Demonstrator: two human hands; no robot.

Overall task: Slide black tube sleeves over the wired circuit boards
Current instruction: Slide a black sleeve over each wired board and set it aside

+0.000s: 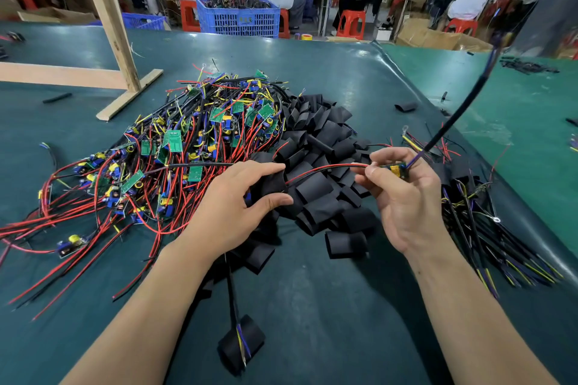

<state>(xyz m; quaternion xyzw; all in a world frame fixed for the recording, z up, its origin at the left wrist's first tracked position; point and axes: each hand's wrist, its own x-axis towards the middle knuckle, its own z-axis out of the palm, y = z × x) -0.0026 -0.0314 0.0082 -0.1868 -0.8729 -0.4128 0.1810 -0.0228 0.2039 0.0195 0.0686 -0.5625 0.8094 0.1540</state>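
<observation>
My right hand [403,194] pinches a small wired circuit board [395,169] between thumb and fingers. Its black cable runs up and to the right, and its red and black wires [322,169] stretch left into a black tube sleeve [272,186]. My left hand [237,200] grips that sleeve between thumb and fingers, over a pile of loose black sleeves [322,166]. Left of the sleeves lies a big tangle of bare green boards with red, black and yellow wires [175,147]. A sleeved board with its cable [240,344] lies near me.
A heap of sleeved boards and cables [488,228] lies at my right on the green mat [312,306]. A wooden stand [119,50] rises at the back left. Beyond the table stand a blue crate [237,17], red stools and several seated workers.
</observation>
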